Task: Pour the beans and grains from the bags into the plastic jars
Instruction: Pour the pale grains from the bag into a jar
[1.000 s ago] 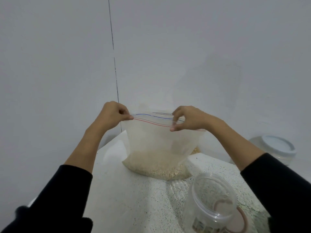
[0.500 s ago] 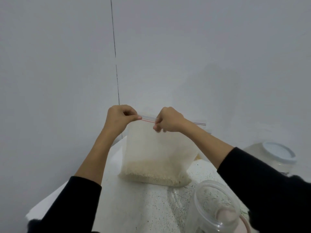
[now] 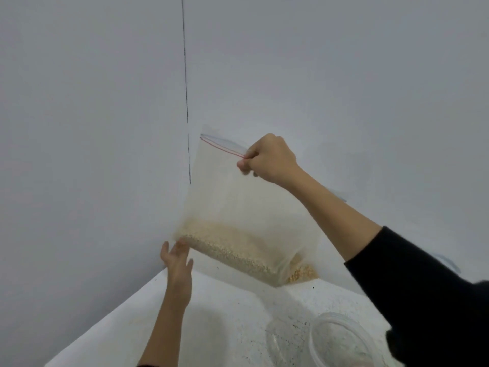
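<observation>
A clear zip bag (image 3: 238, 207) with pale grains in its bottom hangs tilted above the speckled white counter (image 3: 225, 327). My right hand (image 3: 270, 160) pinches the bag's top edge at the red zip strip, near its right end. My left hand (image 3: 177, 256) is under the bag's lower left corner, fingers straight and spread, touching or nearly touching it. An empty clear plastic jar (image 3: 341, 343) with an open mouth stands at the lower right, partly hidden by my right sleeve.
A second bag with yellowish beans (image 3: 301, 274) lies on the counter behind the lifted bag. Grey walls meet in a corner right behind the counter. The counter's left edge runs diagonally toward the lower left.
The bag has been lifted off the counter and tilted. My left hand let go of the zip edge and dropped beneath the bag's lower left corner. My right hand rose with the top edge.
</observation>
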`<act>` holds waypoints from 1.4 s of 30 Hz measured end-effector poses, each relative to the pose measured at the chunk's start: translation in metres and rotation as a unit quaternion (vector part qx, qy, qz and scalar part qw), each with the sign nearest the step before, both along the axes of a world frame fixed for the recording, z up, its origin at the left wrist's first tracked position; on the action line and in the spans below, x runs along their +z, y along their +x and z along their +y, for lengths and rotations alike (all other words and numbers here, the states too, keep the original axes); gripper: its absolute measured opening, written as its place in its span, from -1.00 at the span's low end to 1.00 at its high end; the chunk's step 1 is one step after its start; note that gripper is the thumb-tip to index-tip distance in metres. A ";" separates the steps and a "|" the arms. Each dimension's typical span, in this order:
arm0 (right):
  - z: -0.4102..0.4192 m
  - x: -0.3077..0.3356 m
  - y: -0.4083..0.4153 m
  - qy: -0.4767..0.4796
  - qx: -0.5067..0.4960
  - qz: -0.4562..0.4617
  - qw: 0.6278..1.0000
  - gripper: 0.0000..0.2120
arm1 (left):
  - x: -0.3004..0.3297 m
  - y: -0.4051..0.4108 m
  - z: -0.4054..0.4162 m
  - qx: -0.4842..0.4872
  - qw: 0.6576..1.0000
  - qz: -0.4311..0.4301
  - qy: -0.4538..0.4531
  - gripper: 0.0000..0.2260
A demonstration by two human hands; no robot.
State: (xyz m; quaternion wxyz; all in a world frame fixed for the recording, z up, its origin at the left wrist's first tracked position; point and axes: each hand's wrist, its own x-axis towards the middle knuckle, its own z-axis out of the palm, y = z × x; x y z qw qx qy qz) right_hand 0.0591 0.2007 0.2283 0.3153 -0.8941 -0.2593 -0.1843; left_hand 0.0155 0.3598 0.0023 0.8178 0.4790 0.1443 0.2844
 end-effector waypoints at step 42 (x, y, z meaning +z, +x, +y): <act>-0.073 -0.001 -0.078 0.256 0.074 0.086 0.960 -0.86 | 0.067 -0.020 -0.015 -0.127 0.980 -0.139 -0.069 -0.53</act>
